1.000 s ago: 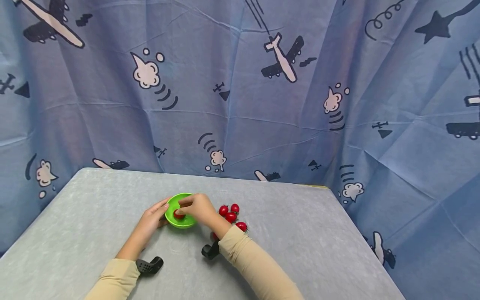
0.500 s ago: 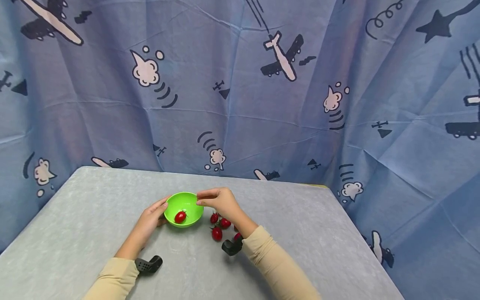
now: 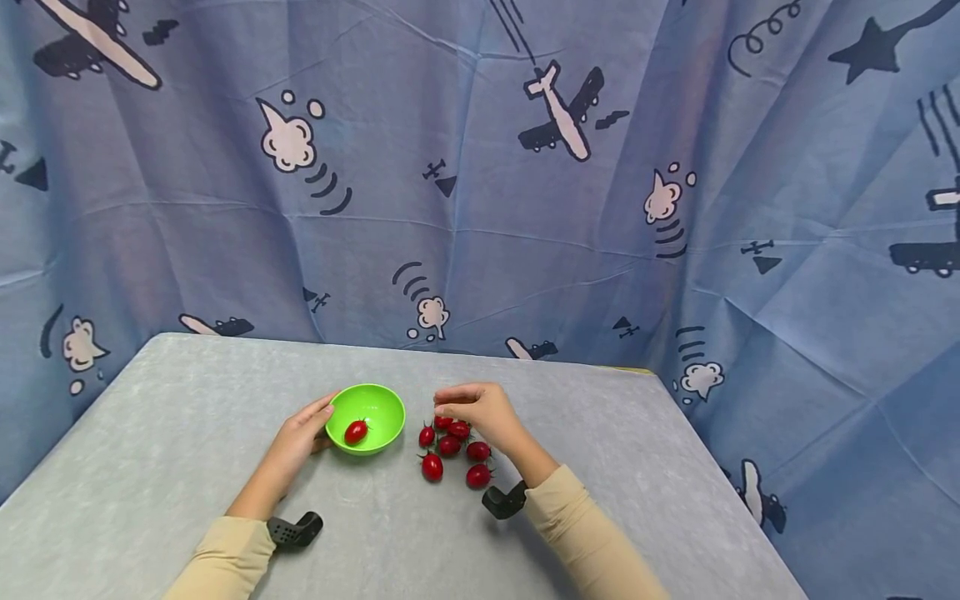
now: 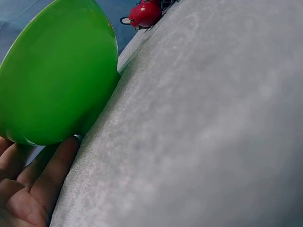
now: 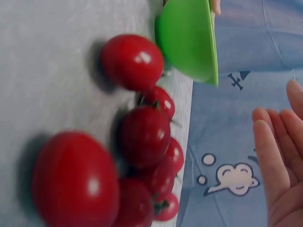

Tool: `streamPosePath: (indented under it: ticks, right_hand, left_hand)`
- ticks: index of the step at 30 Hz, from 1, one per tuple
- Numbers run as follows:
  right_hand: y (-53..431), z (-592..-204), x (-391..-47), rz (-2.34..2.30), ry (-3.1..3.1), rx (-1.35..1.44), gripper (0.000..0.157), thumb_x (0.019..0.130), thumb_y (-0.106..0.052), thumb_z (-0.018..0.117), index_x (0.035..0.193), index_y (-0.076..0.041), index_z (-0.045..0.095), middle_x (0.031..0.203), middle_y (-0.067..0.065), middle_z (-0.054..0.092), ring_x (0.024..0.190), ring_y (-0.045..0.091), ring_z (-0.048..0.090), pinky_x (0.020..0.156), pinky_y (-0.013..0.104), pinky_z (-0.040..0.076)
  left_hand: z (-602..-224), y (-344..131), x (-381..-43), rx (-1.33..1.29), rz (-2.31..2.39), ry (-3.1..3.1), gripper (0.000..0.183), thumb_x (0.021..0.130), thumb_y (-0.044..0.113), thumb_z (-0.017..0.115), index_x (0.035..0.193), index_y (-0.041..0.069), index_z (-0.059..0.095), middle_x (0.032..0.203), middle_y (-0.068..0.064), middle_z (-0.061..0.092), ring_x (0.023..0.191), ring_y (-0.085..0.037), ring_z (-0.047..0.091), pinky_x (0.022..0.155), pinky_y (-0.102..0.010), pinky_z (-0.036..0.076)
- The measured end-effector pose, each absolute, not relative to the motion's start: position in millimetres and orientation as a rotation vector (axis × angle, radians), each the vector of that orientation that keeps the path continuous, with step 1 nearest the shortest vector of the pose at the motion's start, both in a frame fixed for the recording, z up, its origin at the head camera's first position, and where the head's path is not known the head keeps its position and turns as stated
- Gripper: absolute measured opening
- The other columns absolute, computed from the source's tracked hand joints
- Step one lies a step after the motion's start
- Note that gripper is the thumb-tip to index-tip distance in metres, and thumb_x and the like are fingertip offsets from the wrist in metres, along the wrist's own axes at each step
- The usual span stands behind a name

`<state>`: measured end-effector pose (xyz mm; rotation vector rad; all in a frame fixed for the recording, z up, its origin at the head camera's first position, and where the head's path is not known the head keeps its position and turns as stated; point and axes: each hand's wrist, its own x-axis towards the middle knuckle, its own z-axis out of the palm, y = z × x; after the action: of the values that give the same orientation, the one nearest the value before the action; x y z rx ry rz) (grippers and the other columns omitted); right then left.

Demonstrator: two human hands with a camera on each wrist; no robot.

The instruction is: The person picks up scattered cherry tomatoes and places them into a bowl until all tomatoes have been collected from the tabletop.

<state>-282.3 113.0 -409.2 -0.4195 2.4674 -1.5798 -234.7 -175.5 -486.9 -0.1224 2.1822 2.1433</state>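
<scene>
A green bowl [image 3: 386, 414] stands on the table with one red cherry tomato [image 3: 356, 432] in it. My left hand [image 3: 298, 435] holds the bowl at its left side, the thumb at the rim; the left wrist view shows fingers [image 4: 54, 170] against its outer wall. My right hand [image 3: 489, 414] hovers over the far side of a group of cherry tomatoes [image 3: 477, 476] right of the bowl. Nothing is between its fingers, which are loosely extended in the right wrist view. The hand partly covers the farthest tomatoes in the head view.
The grey-white table [image 3: 225, 375] ends at the back before a blue curtain [image 3: 360, 183] printed with planes and clouds. Black wrist devices [image 3: 296, 531] sit on both wrists. Several tomatoes lie close together, some touching in the right wrist view.
My right hand let a tomato go in the bowl, then moved right, out over the tomato group. The bowl tilted slightly and settled. My left hand stayed at the bowl.
</scene>
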Motion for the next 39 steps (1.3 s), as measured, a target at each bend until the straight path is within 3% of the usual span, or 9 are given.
streamPosePath:
  ticks: [6, 13, 20, 28, 35, 39]
  right_hand:
    - [127.9, -413.0, -282.7, -1.543, 2.51, -0.379, 0.025, 0.085, -0.02, 0.079, 0.107, -0.008, 0.078, 0.108, 0.009, 0.077, 0.102, 0.016, 0.069, 0.089, 0.033, 0.056]
    - [143.4, -419.6, -281.3, -1.521, 2.531, -0.335, 0.025, 0.086, -0.019, 0.079, 0.107, -0.007, 0.078, 0.107, 0.009, 0.077, 0.101, 0.017, 0.07, 0.095, 0.039, 0.055]
    - [158.2, -426.7, -279.2, -1.492, 2.549, -0.35, 0.024, 0.087, -0.018, 0.078, 0.108, -0.008, 0.078, 0.111, 0.007, 0.076, 0.102, 0.015, 0.069, 0.091, 0.032, 0.056]
    - [170.9, -434.2, -278.2, -1.501, 2.517, -0.324, 0.031, 0.085, -0.018, 0.079, 0.113, -0.003, 0.075, 0.114, 0.012, 0.075, 0.106, 0.02, 0.069, 0.092, 0.036, 0.056]
    - [171.8, -433.6, -272.8, -1.494, 2.533, -0.266, 0.027, 0.085, -0.012, 0.078, 0.109, 0.0, 0.076, 0.109, 0.014, 0.076, 0.1, 0.018, 0.071, 0.088, 0.034, 0.057]
    - [178.4, -446.5, -279.4, -1.487, 2.551, -0.274, 0.027, 0.083, -0.015, 0.08, 0.108, -0.004, 0.077, 0.107, 0.011, 0.077, 0.098, 0.014, 0.071, 0.087, 0.031, 0.057]
  left_hand:
    - [-486.8, -175.8, -234.9, -0.123, 2.123, 2.199, 0.054, 0.108, 0.031, 0.04, 0.154, 0.005, 0.034, 0.16, -0.018, 0.033, 0.098, 0.015, 0.052, 0.084, -0.014, 0.05]
    - [-487.5, -176.3, -234.8, -0.14, 2.12, 2.196, 0.054, 0.108, 0.033, 0.04, 0.154, 0.006, 0.035, 0.159, -0.017, 0.035, 0.097, 0.014, 0.054, 0.085, -0.014, 0.049]
    - [-489.6, -175.7, -235.5, -0.118, 2.132, 2.203, 0.054, 0.108, 0.032, 0.04, 0.154, 0.006, 0.035, 0.16, -0.017, 0.033, 0.099, 0.015, 0.052, 0.085, -0.015, 0.05]
    - [-489.8, -176.4, -235.8, -0.144, 2.099, 2.223, 0.053, 0.108, 0.034, 0.039, 0.154, 0.009, 0.035, 0.161, -0.014, 0.033, 0.122, -0.003, 0.051, 0.087, -0.016, 0.05]
    - [-487.5, -177.8, -236.4, -0.137, 2.108, 2.205, 0.053, 0.108, 0.031, 0.039, 0.154, 0.007, 0.035, 0.16, -0.016, 0.033, 0.097, 0.015, 0.053, 0.086, -0.015, 0.05]
    - [-487.2, -178.2, -236.6, -0.124, 2.109, 2.205, 0.053, 0.108, 0.031, 0.039, 0.154, 0.007, 0.035, 0.16, -0.016, 0.033, 0.098, 0.015, 0.052, 0.086, -0.015, 0.05]
